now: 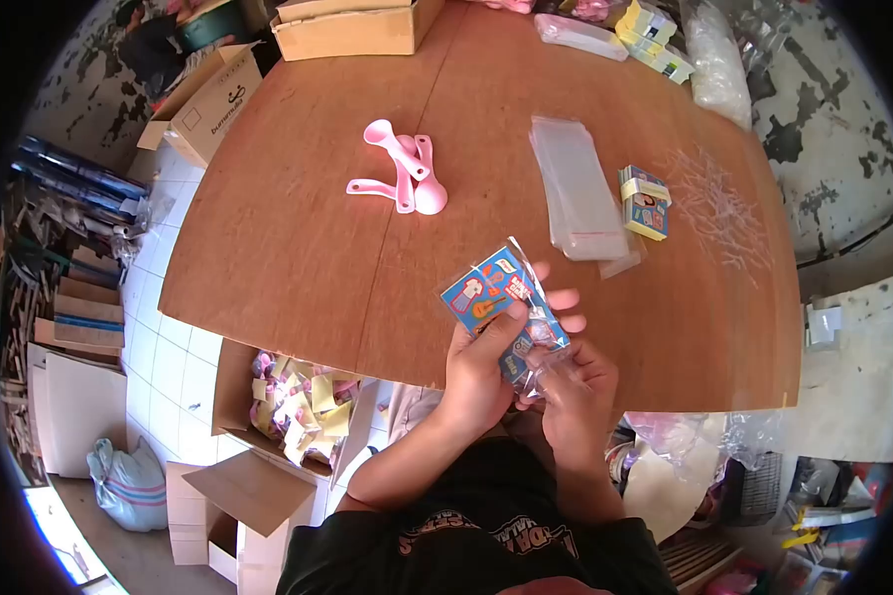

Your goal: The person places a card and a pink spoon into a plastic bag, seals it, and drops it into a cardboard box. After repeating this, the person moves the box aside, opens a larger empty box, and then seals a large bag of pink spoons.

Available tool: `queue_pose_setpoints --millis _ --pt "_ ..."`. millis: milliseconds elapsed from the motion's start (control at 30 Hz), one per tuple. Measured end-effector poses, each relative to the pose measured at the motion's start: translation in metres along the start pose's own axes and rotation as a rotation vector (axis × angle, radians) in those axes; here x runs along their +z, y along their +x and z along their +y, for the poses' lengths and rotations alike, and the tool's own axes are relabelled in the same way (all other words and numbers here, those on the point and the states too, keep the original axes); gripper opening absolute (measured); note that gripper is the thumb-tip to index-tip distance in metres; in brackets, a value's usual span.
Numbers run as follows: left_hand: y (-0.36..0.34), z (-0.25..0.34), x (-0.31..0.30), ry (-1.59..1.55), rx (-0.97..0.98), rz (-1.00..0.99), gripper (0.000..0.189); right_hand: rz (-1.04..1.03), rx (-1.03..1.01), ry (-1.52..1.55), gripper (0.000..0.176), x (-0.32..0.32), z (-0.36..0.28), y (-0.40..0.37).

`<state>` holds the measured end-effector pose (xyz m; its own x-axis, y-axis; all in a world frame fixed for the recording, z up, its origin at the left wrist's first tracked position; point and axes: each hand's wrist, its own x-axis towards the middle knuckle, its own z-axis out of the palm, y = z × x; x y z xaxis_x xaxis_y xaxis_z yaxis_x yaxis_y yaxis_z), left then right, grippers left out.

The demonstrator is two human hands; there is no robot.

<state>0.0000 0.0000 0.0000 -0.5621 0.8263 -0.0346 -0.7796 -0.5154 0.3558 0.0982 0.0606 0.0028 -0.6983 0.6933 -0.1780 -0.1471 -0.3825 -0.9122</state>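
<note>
A blue picture card (488, 290) in a transparent plastic bag is tilted above the table's near edge. My left hand (476, 372) grips it, thumb across the front and fingers behind. At the bag's lower end, the fingers of my right hand (577, 392) are closed on the crinkled plastic. Farther off, several pink scoops (430, 196) lie in a small heap. Flat transparent bags (577, 193) are stacked beyond my hands, beside a banded stack of blue cards (647, 216). Thin whitish strips (719, 213) are scattered to the right.
The brown wooden table (288, 198) spans the middle. Below its left edge, an open carton (230, 397) holds small packed pieces. Another carton (352, 32) sits on the far edge, near wrapped bundles (655, 35). A person in dark clothing (154, 50) is at far left.
</note>
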Motion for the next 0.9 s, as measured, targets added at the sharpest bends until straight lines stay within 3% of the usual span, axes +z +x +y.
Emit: queue_pose_setpoints --millis 67,200,267,300,367,433,500,567,633,667,733,800,833,900 --pt "0.000 -0.001 0.000 0.031 -0.037 -0.029 0.045 0.022 -0.040 -0.001 0.005 0.002 -0.003 0.001" --pt "-0.006 -0.001 0.002 0.105 -0.046 -0.047 0.043 0.020 -0.023 0.041 0.008 0.010 -0.003 0.002" --pt "-0.006 -0.003 -0.003 0.030 -0.019 -0.001 0.044 0.138 -0.437 -0.338 0.018 0.009 0.013 0.005" --pt "-0.005 -0.002 -0.005 0.028 -0.018 -0.002 0.044 0.137 -0.438 -0.340 0.018 0.012 0.007 0.006" --pt "-0.003 0.007 -0.013 -0.171 -0.094 0.007 0.044 0.259 -0.986 -0.949 0.030 0.023 -0.011 0.008" --pt "-0.004 0.019 -0.020 -0.244 -0.123 -0.007 0.042 0.151 -1.095 -1.042 0.036 0.012 -0.012 0.009" --pt "-0.005 0.034 -0.021 -0.336 -0.081 0.062 0.040 -0.227 -1.347 -1.092 0.037 0.007 -0.022 0.009" --pt "-0.009 0.052 -0.028 -0.384 0.037 0.073 0.037 -0.329 -1.344 -1.051 0.035 0.005 -0.028 0.017" --pt "-0.013 0.067 -0.035 -0.316 0.202 0.080 0.036 -0.526 -1.171 -0.766 0.033 0.010 -0.037 0.027" --pt "-0.013 0.073 -0.035 -0.279 0.291 0.101 0.036 -0.510 -1.117 -0.722 0.019 0.014 -0.036 0.038" --pt "-0.014 0.080 -0.041 -0.254 0.371 0.109 0.035 -0.486 -1.009 -1.006 0.019 0.037 -0.048 0.077" --pt "-0.013 0.084 -0.040 -0.206 0.466 0.159 0.035 -0.367 -0.699 -1.089 0.015 0.061 -0.042 0.122" --pt "-0.013 0.084 -0.040 -0.202 0.469 0.153 0.035 -0.378 -0.815 -1.110 0.015 0.067 -0.033 0.152" --pt "-0.011 0.084 -0.040 -0.170 0.476 0.210 0.036 -0.399 -0.804 -1.058 0.018 0.086 -0.027 0.186"
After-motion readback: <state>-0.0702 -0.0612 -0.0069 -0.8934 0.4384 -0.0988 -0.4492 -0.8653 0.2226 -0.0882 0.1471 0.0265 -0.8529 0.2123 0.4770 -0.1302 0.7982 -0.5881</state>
